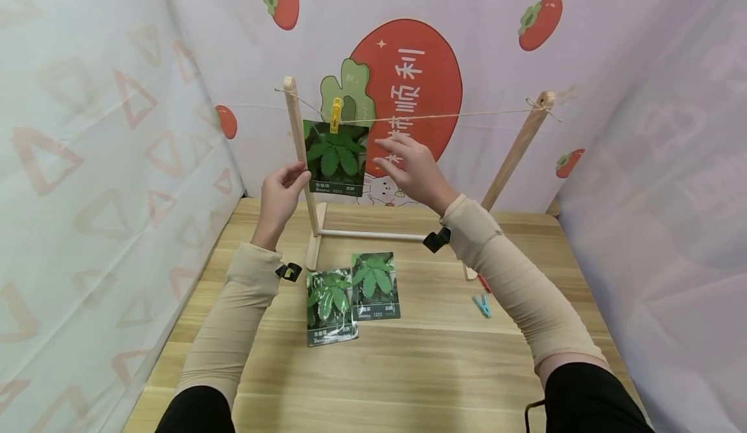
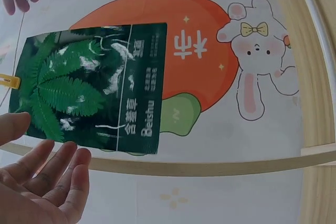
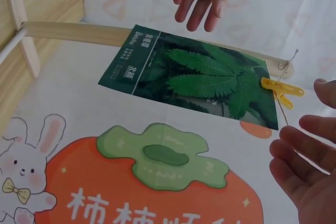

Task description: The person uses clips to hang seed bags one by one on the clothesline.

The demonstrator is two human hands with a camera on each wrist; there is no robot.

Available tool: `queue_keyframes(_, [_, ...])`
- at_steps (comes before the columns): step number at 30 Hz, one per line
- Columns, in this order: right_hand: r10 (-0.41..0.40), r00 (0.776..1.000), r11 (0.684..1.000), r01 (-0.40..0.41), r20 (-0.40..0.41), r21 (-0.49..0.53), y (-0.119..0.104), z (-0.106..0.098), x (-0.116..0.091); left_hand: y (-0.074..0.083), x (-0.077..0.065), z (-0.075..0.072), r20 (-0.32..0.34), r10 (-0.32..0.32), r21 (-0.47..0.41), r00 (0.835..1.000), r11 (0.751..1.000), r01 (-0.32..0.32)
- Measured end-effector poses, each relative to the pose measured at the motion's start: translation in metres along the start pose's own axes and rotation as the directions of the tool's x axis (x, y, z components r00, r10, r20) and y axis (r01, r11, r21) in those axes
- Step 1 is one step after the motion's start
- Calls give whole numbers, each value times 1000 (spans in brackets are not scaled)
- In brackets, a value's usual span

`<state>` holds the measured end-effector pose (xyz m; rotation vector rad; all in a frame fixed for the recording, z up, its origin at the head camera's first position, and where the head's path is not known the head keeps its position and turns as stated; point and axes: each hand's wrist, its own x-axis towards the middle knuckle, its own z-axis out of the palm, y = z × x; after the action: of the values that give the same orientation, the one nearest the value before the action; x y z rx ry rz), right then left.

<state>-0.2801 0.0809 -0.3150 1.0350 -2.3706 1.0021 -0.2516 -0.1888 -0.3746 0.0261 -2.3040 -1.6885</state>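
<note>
A green seed packet point(image 1: 335, 161) with a leaf picture hangs from the cord point(image 1: 443, 117), held at its top edge by a yellow clothespin point(image 1: 335, 115). My left hand point(image 1: 280, 196) is beside the packet's left edge, fingers loosely bent; in the left wrist view its thumb point(image 2: 14, 127) comes close to the edge, and I cannot tell whether it touches. To the packet's right, my right hand point(image 1: 417, 170) is held up with fingers spread and nothing in them. The right wrist view shows that hand point(image 3: 310, 166) apart from the yellow clothespin point(image 3: 282, 88).
Two similar packets lie on the table, a left one point(image 1: 329, 306) and a right one point(image 1: 376, 284), edges meeting. A blue clothespin point(image 1: 482, 304) and a partly hidden red one point(image 1: 484, 283) lie near the right forearm. Wooden posts point(image 1: 516, 148) carry the cord; a white bar point(image 1: 373, 234) runs low between them.
</note>
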Motion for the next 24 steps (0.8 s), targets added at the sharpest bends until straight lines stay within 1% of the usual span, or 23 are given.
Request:
queue_keyframes(1, [2, 1000, 1000, -2, -6, 4, 2, 0, -3, 0, -1, 0, 4, 0, 5, 1000, 1000, 0])
queue_keyframes(6, [36, 999, 999, -36, -10, 1, 7, 2, -18, -4, -9, 3, 11, 42, 18, 999, 999, -42])
queue_keyframes(7, [46, 999, 999, -46, -6, 1, 8, 3, -21, -10, -8, 4, 10, 56, 25, 998, 998, -57])
queue_keyframes(8, [54, 999, 999, -54, -3, 1, 8, 4, -24, -12, -10, 5, 10, 65, 34, 998, 997, -65])
queue_keyframes(13, [78, 997, 997, -78, 4, 22, 11, 9, -38, -20, -18, 9, 26, 68, 86, 997, 994, -70])
queue_keyframes(17, [78, 997, 997, -78, 0, 5, 14, 14, -50, -24, -25, 12, 67, 78, 124, 995, 989, -86])
queue_keyframes(20, [80, 997, 996, -80, 8, -25, 18, 18, -60, -29, -30, 15, 104, 71, 171, 992, 981, -88])
queue_keyframes(24, [88, 996, 994, -87, 21, -60, 24, 24, -74, -37, -35, 17, 140, 35, 207, 989, 976, -64])
